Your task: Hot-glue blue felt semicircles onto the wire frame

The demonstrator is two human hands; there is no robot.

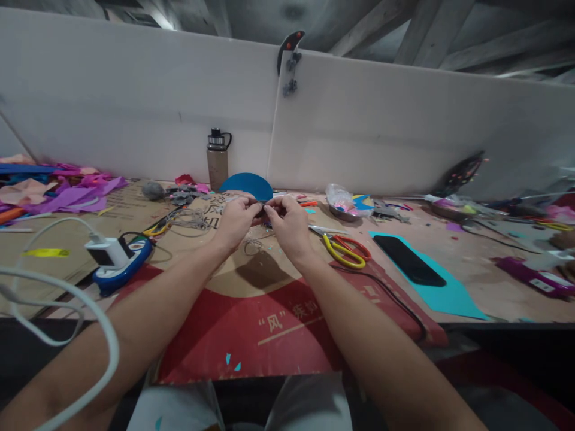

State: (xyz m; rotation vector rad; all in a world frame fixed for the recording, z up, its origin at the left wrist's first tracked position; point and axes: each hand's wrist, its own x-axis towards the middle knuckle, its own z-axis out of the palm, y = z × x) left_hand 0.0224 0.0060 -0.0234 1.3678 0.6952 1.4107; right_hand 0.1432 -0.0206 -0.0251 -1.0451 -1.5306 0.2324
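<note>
We see both hands close together near the centre of the frame, their fingertips almost meeting. The left hand and the right hand each have thumb and fingers narrowed to a pinch on a small dark piece, too small for us to make out. A blue disc shows just behind the fingers; we cannot tell whether they grip its edge too.

Beneath the hands we find cardboard with a large red area, printed characters and a few turquoise flecks near its lower edge. Loose thread lies tangled left of the left hand, and behind it a dark bottle stands upright.

Right of the right hand we see scissors with yellow and orange handles, and above them a bowl holding clear plastic. Farther right, a black phone rests on a turquoise sheet on the tabletop.

At the left of the frame we see a blue-and-white power strip with a white charger plugged in, and coloured scraps heaped higher up. White panels cross the upper frame.
</note>
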